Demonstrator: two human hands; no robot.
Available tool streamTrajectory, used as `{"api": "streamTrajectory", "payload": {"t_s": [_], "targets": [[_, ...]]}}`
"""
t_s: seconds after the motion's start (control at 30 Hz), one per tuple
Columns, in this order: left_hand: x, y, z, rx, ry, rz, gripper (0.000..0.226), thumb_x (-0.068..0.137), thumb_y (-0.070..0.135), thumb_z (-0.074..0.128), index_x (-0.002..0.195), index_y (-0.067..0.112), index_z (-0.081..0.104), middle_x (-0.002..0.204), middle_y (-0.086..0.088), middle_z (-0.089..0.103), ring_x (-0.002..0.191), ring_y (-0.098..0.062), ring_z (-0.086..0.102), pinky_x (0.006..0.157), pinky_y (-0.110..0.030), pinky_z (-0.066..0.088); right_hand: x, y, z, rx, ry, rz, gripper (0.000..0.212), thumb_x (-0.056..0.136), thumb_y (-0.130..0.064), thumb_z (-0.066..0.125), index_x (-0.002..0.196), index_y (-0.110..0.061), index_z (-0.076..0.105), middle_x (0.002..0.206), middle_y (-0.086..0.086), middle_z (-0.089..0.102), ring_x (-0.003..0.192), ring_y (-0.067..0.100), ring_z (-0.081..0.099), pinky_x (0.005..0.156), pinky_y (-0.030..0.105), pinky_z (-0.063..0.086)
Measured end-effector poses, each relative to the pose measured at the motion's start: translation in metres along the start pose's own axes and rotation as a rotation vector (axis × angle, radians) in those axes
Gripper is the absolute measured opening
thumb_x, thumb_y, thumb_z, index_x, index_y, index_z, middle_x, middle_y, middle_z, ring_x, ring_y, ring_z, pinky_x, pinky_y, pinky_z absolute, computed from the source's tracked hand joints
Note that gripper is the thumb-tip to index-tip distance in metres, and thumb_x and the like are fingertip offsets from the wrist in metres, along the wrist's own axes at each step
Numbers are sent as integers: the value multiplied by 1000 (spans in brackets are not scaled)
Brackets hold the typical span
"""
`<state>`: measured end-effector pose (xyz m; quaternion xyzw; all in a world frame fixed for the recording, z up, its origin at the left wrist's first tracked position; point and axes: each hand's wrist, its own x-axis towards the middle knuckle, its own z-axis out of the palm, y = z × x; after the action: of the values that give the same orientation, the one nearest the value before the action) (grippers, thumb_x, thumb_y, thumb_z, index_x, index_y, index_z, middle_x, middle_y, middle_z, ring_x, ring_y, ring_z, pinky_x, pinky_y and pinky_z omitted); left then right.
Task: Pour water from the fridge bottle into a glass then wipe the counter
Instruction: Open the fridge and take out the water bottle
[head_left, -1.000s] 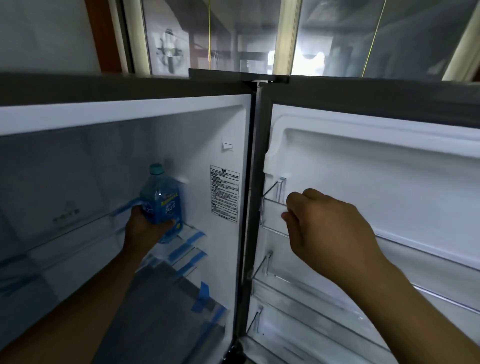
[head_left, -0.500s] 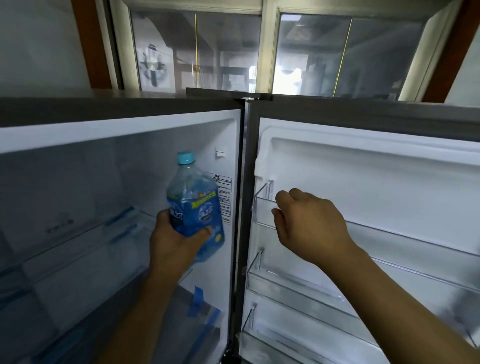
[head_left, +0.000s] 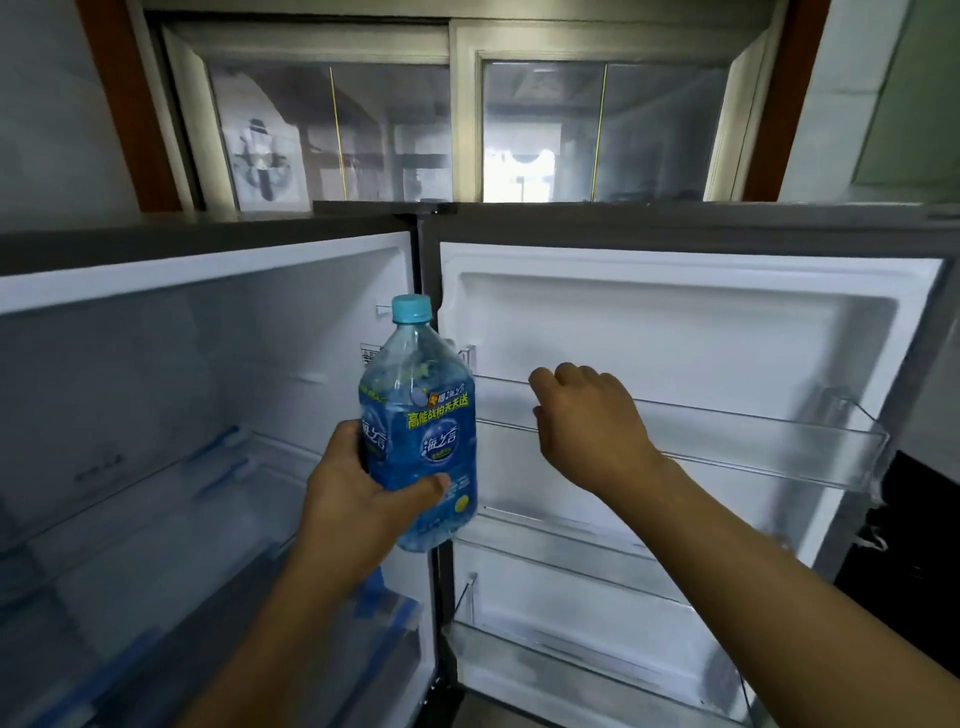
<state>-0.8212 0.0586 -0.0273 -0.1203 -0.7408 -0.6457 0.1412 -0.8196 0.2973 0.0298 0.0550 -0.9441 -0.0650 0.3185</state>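
The left hand (head_left: 358, 499) grips a bottle (head_left: 420, 441) around its lower half, fingers wrapped behind it and the thumb pressed across the front of the blue label. The bottle stands nearly upright, its top tipped slightly to the left, with a light blue cap (head_left: 411, 308) screwed on. It is clear plastic and looks full of water. It is held in the air in front of the hinge edge where the open fridge (head_left: 208, 364) meets its door (head_left: 675, 338), clear of the shelves.

The right hand (head_left: 589, 423) reaches to the inside of the door, its fingers curled over the front rail of the upper door shelf (head_left: 753, 431). The knuckles face the camera, so the fingertips are hidden; I cannot tell how firmly it holds the rail. It holds nothing else.

Inside the fridge, clear shelves with strips of blue tape (head_left: 223, 441) on their edges run across the compartment. A printed sticker on the inner wall is partly hidden behind the bottle. Two more door shelves sit below the upper one. Behind the fridge is a window (head_left: 467, 130) with a metal frame and dull glass.
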Motion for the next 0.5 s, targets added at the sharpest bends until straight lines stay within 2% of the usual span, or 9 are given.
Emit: {"api": "streamTrajectory", "payload": {"t_s": [0.1,0.17,0.23,0.27,0.3,0.33,0.4,0.47,0.5], "targets": [[-26,21,12,10,13,1,56,66,9,93,105,29,59,99,21,75,89,-5,75,64,-23,62,-38,20,-12,135,99,45,26,87,-9,60,113,-6,62,103,15,60,92,34,54,76,37,40],[-44,36,23,16,21,1,55,65,12,93,104,31,58,97,22,75,88,-2,75,63,-21,61,-72,19,-19,410,241,83,29,87,-7,65,116,-4,65,110,16,61,99,33,56,84,38,47],[-65,52,39,18,31,-5,55,64,14,93,103,32,58,95,21,76,88,0,74,62,-18,59,-109,13,-27,795,245,229,26,92,-12,64,118,-13,63,115,7,59,104,20,56,86,25,48],[-76,61,47,18,35,-9,55,63,16,93,103,32,58,95,22,75,88,2,74,61,-16,58,-125,10,-31,998,162,370,20,95,-18,62,115,-20,62,115,0,59,105,13,56,86,18,47],[-88,68,55,19,34,-11,56,61,20,94,103,32,58,94,24,75,88,4,73,60,-15,58,-139,7,-36,1214,12,531,13,97,-23,60,110,-25,62,115,-3,60,106,11,58,88,18,48],[-100,75,62,23,27,-9,58,58,26,93,103,33,58,94,27,74,88,6,73,59,-14,57,-149,5,-40,1445,-143,688,9,98,-26,57,105,-25,62,115,-1,62,107,14,61,91,25,52],[-126,86,76,55,16,-13,60,55,32,92,105,32,58,97,27,74,88,6,73,61,-15,58,-171,9,-49,1855,-359,928,15,100,-27,53,105,-18,64,113,13,68,104,26,68,86,39,59],[-150,93,85,79,17,-11,55,64,19,93,105,30,58,98,24,75,88,3,73,61,-16,59,-192,15,-61,2160,-457,1054,26,100,-27,54,108,-4,63,104,21,74,90,33,74,73,41,62],[-160,94,87,83,15,-7,53,67,12,92,104,29,58,98,24,75,88,2,74,61,-15,58,-200,17,-67,2246,-493,1086,31,99,-28,54,110,0,63,100,23,75,86,35,75,72,42,62]]}}
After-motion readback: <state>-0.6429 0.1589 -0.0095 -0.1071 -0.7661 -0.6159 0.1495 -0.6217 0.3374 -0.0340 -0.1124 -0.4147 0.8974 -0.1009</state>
